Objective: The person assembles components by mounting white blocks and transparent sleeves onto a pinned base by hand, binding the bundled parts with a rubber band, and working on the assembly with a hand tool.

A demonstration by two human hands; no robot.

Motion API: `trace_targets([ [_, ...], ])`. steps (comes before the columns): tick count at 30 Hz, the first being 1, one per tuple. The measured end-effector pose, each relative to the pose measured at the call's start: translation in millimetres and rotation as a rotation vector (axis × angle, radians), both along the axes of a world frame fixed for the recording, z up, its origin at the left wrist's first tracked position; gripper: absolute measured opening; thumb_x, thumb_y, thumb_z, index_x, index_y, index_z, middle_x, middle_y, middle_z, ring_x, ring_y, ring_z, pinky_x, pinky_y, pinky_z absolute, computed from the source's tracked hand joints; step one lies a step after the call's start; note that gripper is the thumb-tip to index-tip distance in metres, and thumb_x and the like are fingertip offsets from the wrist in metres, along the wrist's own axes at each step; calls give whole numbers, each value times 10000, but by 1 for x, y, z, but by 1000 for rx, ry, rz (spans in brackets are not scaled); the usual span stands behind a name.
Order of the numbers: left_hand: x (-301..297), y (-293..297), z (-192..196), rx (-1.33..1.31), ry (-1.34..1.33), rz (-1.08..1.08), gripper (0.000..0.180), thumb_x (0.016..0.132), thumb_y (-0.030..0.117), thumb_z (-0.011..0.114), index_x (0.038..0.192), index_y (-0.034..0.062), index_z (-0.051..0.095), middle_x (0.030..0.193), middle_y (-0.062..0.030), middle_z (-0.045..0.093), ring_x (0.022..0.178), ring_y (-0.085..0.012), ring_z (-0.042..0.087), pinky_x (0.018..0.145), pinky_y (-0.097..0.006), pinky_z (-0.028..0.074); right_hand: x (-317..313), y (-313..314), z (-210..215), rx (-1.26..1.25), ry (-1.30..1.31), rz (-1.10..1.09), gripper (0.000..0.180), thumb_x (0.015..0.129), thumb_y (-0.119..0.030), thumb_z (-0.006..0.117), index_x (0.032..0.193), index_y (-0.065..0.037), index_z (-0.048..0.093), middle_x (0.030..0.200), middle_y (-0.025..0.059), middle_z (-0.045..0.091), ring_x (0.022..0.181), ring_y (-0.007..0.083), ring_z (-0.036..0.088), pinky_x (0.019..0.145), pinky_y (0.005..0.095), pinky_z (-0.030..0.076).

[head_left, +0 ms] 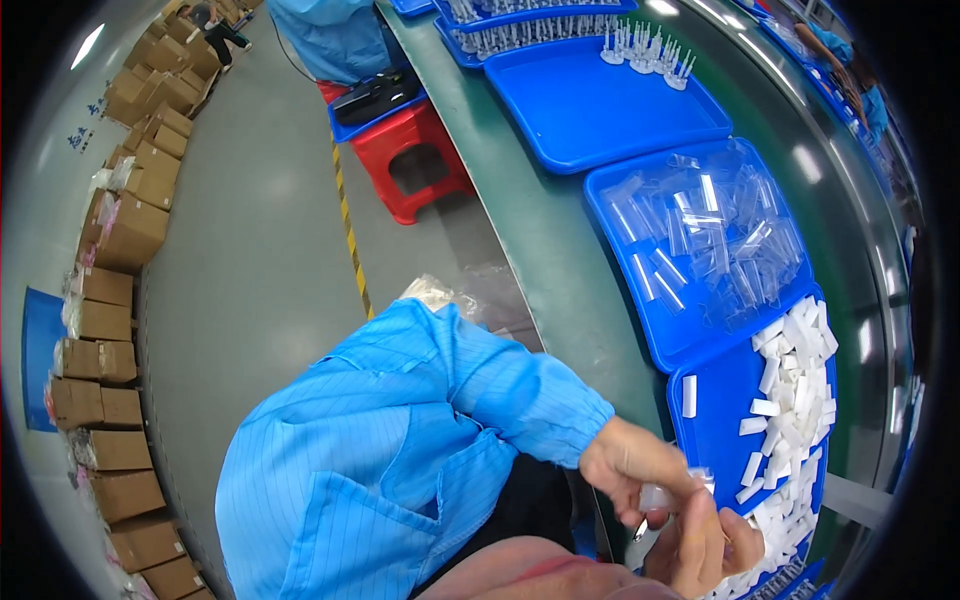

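My two hands meet low in the view, over the near edge of a blue tray (712, 440). With fingers curled, my left hand (632, 462) closes around a small translucent whitish plastic piece (655, 497). Pressed against it from below is my right hand (705, 545), its fingers bent and closed. What lies between its fingertips is mostly hidden. A clear, shiny end (704, 476) shows just past the fingers. The tray beside my hands holds many short white rectangular pieces (797, 385), and a single white piece (690, 396) lies apart at its left side.
Farther along the green bench (540, 250) stands a blue tray with clear plastic tubes (720, 235). Beyond it is a tray with upright clear parts (650, 50). A red stool (405, 165) stands left of the bench. Cardboard boxes (135, 230) line the wall.
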State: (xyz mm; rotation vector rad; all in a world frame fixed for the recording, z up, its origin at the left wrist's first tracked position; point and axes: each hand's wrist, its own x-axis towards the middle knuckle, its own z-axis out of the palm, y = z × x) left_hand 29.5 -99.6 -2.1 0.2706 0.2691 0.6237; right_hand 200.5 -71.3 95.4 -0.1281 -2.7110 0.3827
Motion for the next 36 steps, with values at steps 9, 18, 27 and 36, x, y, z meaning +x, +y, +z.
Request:
trace_targets([
  [9,-22,15,10,1376,1152,926,928,697,229,814,1474,52,337,811,-111,636,679,-224,652,568,-324,488,-18,-13,-77,-801,688,-785,714,777,-437,789,1253,2,490,1171,124,533,1091,259,517,939,396,411],
  [18,-20,5,7,1376,1078,651,950,735,121,734,1527,24,220,1080,-159,566,983,-299,601,761,-371,512,10,-7,-74,-397,357,-675,443,766,-153,762,1116,-53,509,1089,113,500,1020,249,498,889,368,403],
  [27,-42,2,-16,682,719,610,779,715,124,858,1365,12,445,1316,-140,512,1164,-224,555,990,-361,469,-10,-3,-84,-698,379,-602,723,728,-449,811,1258,-28,556,1263,162,488,1066,271,508,899,371,426],
  [36,-43,13,-25,944,832,606,767,654,158,887,1313,10,523,1203,-95,583,1067,-191,560,942,-322,458,-8,5,-85,-523,205,-576,621,836,-255,754,1358,-12,522,1239,162,581,1075,276,603,932,354,484],
])
